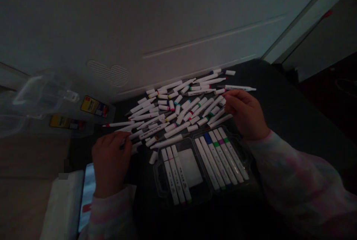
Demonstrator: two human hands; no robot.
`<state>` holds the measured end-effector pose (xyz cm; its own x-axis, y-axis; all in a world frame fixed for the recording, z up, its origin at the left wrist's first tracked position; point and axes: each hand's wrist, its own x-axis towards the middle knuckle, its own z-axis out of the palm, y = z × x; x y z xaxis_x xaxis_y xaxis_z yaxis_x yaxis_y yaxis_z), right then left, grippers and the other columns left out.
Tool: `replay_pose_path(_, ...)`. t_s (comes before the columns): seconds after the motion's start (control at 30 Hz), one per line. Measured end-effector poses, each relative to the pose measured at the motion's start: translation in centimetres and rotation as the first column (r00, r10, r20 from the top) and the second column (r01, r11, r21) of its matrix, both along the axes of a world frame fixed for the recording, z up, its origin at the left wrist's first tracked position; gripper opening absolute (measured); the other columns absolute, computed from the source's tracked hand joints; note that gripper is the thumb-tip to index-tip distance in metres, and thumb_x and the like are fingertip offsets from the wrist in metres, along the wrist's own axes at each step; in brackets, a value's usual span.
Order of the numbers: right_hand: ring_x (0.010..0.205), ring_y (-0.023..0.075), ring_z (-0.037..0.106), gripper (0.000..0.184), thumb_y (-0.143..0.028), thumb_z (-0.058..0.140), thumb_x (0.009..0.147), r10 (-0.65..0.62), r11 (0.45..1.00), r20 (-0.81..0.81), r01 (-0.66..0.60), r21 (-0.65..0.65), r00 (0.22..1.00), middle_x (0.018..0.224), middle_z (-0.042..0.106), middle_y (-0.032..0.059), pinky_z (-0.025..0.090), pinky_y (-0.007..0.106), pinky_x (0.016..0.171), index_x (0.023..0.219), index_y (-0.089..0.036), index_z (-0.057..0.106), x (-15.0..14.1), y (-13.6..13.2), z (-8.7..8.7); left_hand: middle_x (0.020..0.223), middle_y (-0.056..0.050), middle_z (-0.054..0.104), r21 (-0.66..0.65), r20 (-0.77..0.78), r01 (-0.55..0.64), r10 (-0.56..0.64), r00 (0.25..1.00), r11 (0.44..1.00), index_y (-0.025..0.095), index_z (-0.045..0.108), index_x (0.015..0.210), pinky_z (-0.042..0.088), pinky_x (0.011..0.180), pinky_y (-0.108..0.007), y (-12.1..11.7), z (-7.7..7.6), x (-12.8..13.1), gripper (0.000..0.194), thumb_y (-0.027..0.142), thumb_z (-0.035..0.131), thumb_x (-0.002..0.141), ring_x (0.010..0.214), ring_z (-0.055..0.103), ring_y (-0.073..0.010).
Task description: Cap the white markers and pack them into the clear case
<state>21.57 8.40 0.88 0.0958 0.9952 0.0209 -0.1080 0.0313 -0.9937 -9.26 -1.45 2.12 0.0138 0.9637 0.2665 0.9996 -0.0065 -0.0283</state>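
Dim room, with a pale panelled wall (195, 16) across the upper frame, one striped heart motif (108, 73) raised on it at centre left, and a black tabletop (290, 121) below. Judging by the layout, in the middle of sorting white art markers (177, 130) from a scattered heap into an open clear plastic marker case (199, 194). Heap across the centre of the frame; case at lower centre, just in front of it. Left hand (111, 162) at the heap's left edge, fingers curled and partly in shadow; cannot tell whether closed round a marker. Right hand (247, 115) at the heap's right edge, thumb and forefinger drawn together beside a marker end; cannot tell whether pinching it or only touching.

Probably called for next: a clean pinch on one marker, free of its crossing neighbours, perhaps a matching cap, then laying it parallel to the rest.

By count: one case with two halves; three markers plus one pale card (191, 167) in the left half, six markers in the right, so nine cased. Loose markers and short white caps (153, 157) in the dozens, too overlapped for a firm number. Two yellow-topped labels (95, 106) on clear plastic at left. Two pastel sleeves (304, 173) in the lower frame.
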Motion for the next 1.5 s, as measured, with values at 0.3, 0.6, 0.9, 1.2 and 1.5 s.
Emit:
replay_pose_path(0.3, 0.046, 0.0064, 0.036, 0.001, -0.019, 0.058, 0.069, -0.004, 1.000, 0.000, 0.004, 0.003, 1.000, 0.053, 0.044, -0.0047, 0.028, 0.021, 0.042, 0.069, -0.020, 0.057, 0.0, 0.0, -0.1, 0.083, -0.009, 0.064, 0.063, 0.064, 0.048, -0.052, 0.997, 0.997, 0.018, 0.058, 0.080, 0.044, 0.074, -0.041, 0.2, -0.5, 0.1, 0.015, 0.023, 0.044, 0.080, 0.080, 0.056, -0.0259)
replay_pose_path(0.6, 0.046, 0.0065, 0.035, 0.004, -0.017, 0.058, 0.069, -0.011, 1.000, -0.005, 0.011, -0.005, 1.000, 0.053, 0.043, -0.0044, 0.026, 0.022, 0.042, 0.068, -0.021, 0.058, 0.0, 0.0, 0.0, 0.085, -0.005, 0.062, 0.061, 0.108, 0.084, -0.090, 0.990, 0.995, 0.020, 0.058, 0.083, 0.042, 0.076, -0.037, 0.0, -0.8, 0.2, 0.012, 0.025, 0.047, 0.081, 0.083, 0.055, -0.0228)
replay_pose_path(0.9, 0.046, 0.0069, 0.036, 0.006, -0.016, 0.057, 0.069, -0.016, 1.000, -0.010, 0.016, -0.005, 1.000, 0.054, 0.043, -0.0039, 0.025, 0.023, 0.042, 0.067, -0.022, 0.058, -0.1, 0.0, 0.1, 0.085, -0.006, 0.061, 0.063, 0.124, 0.114, -0.121, 0.985, 0.991, 0.019, 0.058, 0.083, 0.043, 0.074, -0.037, -0.1, -0.9, 0.4, 0.014, 0.026, 0.047, 0.081, 0.083, 0.054, -0.0227)
replay_pose_path(1.2, 0.046, 0.0070, 0.037, 0.006, -0.017, 0.058, 0.070, -0.021, 1.000, 0.006, 0.021, -0.013, 1.000, 0.054, 0.043, -0.0038, 0.026, 0.023, 0.042, 0.067, -0.022, 0.058, 0.0, 0.0, 0.1, 0.084, -0.006, 0.061, 0.092, 0.123, 0.138, -0.149, 0.981, 0.986, 0.019, 0.059, 0.083, 0.044, 0.074, -0.037, 0.0, -0.9, 0.9, 0.013, 0.026, 0.048, 0.081, 0.082, 0.054, -0.0219)
replay_pose_path(1.5, 0.046, 0.0070, 0.037, 0.009, -0.014, 0.057, 0.069, -0.027, 0.999, -0.004, 0.027, -0.021, 1.000, 0.054, 0.045, -0.0034, 0.026, 0.023, 0.042, 0.066, -0.022, 0.059, 0.0, 0.1, 0.0, 0.084, -0.007, 0.061, 0.088, 0.113, 0.135, -0.144, 0.983, 0.987, 0.017, 0.060, 0.083, 0.043, 0.074, -0.035, 0.0, -0.8, 1.0, 0.017, 0.028, 0.046, 0.082, 0.082, 0.054, -0.0214)
